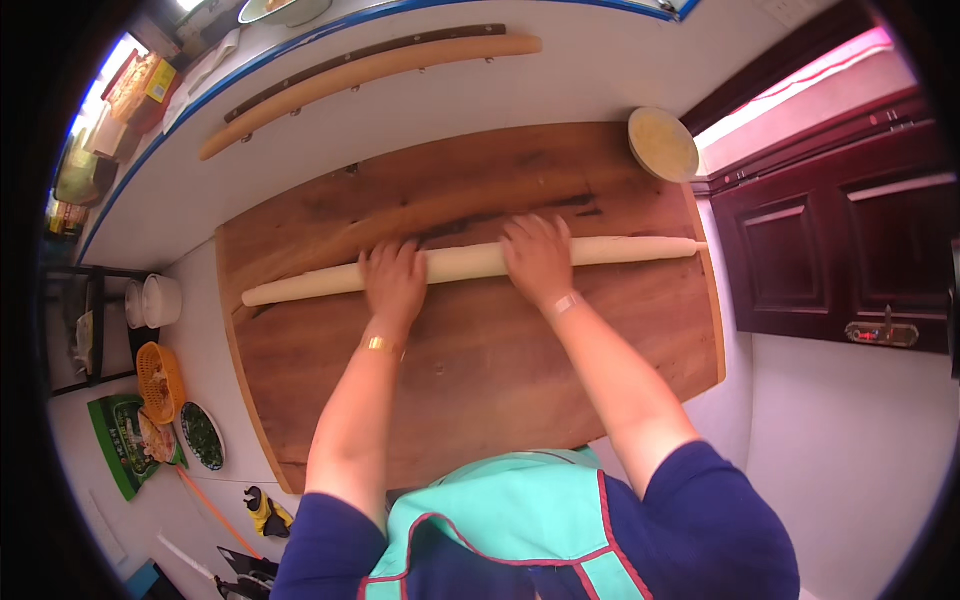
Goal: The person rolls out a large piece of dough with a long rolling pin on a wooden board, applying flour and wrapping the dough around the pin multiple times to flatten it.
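Observation:
A long pale roll, which looks like dough wound round a rolling pin (465, 263), lies crosswise on a large brown wooden board (450, 370). A thin wooden tip pokes out at its right end. My left hand (394, 280) rests on top of the roll, left of its middle, palm down. To the right of the middle, my right hand (538, 258) presses on it the same way. The fingers of both hands stretch over the far side, somewhat apart and slightly blurred. Between the hands a short piece of the roll shows.
A round pale disc-like thing (663, 145) sits at the board's far right corner. Beyond the board, a pale wooden rod (380, 66) runs along the white wall. Left are an orange basket (160, 382) and a bowl of greens (203, 436). Dark red cabinet doors (840, 230) stand right.

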Available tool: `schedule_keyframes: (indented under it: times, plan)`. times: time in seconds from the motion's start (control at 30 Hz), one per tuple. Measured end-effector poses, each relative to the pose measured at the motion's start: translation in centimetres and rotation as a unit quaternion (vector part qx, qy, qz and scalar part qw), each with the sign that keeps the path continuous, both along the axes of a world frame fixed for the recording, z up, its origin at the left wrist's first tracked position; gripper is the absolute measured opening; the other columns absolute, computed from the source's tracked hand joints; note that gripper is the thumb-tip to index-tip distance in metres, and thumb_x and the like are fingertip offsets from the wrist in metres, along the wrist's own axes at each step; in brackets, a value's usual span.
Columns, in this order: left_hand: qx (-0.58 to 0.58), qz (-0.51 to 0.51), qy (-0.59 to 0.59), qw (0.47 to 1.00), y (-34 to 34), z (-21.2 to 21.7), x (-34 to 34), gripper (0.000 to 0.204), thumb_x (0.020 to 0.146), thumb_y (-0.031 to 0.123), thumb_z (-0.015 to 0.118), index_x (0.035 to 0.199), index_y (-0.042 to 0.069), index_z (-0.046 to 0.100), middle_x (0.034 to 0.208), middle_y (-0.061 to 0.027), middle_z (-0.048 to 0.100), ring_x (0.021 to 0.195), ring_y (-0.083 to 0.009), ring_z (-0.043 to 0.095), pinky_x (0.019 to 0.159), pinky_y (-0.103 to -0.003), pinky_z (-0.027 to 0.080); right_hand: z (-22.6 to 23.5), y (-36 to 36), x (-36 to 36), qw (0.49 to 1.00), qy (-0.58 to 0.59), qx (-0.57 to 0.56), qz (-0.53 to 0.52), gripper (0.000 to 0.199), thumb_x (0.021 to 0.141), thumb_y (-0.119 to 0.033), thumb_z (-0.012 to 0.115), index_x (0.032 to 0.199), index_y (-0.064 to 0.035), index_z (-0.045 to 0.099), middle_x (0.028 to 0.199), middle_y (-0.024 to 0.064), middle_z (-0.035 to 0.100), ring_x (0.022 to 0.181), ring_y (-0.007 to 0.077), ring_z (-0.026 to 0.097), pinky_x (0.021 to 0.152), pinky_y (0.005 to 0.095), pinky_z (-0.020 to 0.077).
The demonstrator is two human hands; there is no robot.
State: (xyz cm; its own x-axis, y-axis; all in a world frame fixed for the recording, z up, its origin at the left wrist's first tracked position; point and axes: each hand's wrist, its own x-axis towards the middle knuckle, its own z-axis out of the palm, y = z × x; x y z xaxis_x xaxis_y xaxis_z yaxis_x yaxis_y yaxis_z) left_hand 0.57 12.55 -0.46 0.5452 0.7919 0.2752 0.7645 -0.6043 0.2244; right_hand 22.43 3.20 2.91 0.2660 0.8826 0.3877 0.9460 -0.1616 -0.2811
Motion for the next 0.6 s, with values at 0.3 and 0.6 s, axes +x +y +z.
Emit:
schedule_keyframes:
  times: [0.3,0.6]
  plan:
    - [0.022,0.005,0.007,1.0,11.5,-0.8,1.1,0.02,0.092,0.028,0.053,0.093,0.012,0.065,0.095,-0.0088,0.063,0.095,-0.0314,0.057,0.091,-0.047,0.04,-1.3,7.5,6.2,0.991,0.0,-0.133,-0.026,0.02,0.086,-0.03,0.058,0.093,-0.0146,0.069,0.094,0.0066,0.064,0.101,0.0266,0.057,0.097,0.048,0.0365]
    - [0.014,0.044,0.051,0.998,13.0,-0.3,-1.2,0.024,0.093,0.025,0.049,0.088,0.009,0.066,0.092,-0.0118,0.065,0.091,-0.033,0.06,0.079,-0.046,0.044,-2.5,6.1,8.4,0.991,-0.044,-0.078,-0.104,0.02,0.09,-0.027,0.053,0.087,-0.0133,0.068,0.091,0.0064,0.064,0.091,0.0259,0.058,0.084,0.0441,0.0394]
